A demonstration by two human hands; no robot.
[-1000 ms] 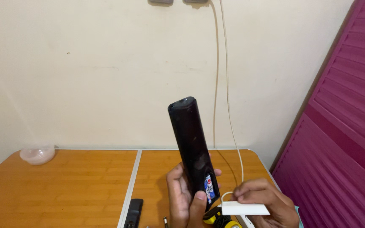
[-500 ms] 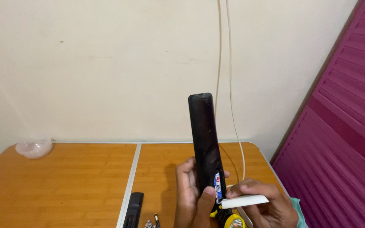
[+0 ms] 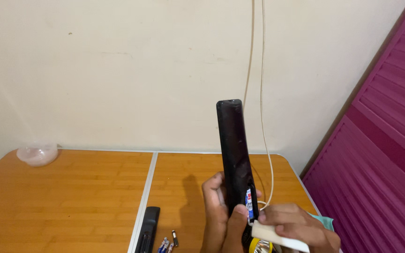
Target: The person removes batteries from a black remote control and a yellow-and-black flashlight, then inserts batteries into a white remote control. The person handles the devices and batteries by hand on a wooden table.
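Note:
My left hand grips the lower end of a long black remote control and holds it upright, back side toward me, with a small battery showing in its open compartment near my thumb. My right hand holds a flat white piece of plastic against the remote's lower right edge. A yellow and black tool lies on the table just below both hands, partly hidden.
An orange wooden folding table with a pale centre seam. A second black remote and small batteries lie left of my hands. A clear plastic bowl sits far left. Cables hang down the wall. A magenta slatted panel stands at right.
The remote has turned more upright and shifted right. My right hand has brought the white piece in and down against the remote's lower end. The view dropped, showing batteries on the table.

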